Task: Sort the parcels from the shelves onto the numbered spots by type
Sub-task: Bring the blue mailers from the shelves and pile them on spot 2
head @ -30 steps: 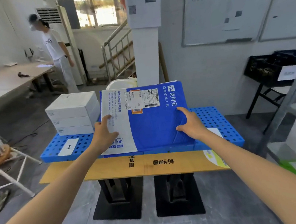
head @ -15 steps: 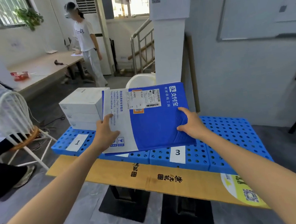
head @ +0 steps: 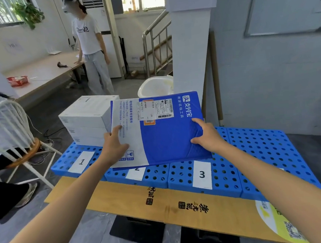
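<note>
A flat blue-and-white padded mailer with a shipping label is held over the blue perforated platform. My left hand grips its white left part and my right hand grips its blue right edge. The mailer hovers above the paper label 2, partly hiding it. Label 1 lies at the left and label 3 at the right. A stack of white boxes stands behind label 1.
The platform rests on a wooden tabletop with black bases. A white chair with a seated person is at the left. Another person stands by a long desk at the back. A white pillar rises behind the platform.
The view has swung left and closer to the platform. The mailer stays in both hands and now sits lower over spot 2; label 3 is fully in sight.
</note>
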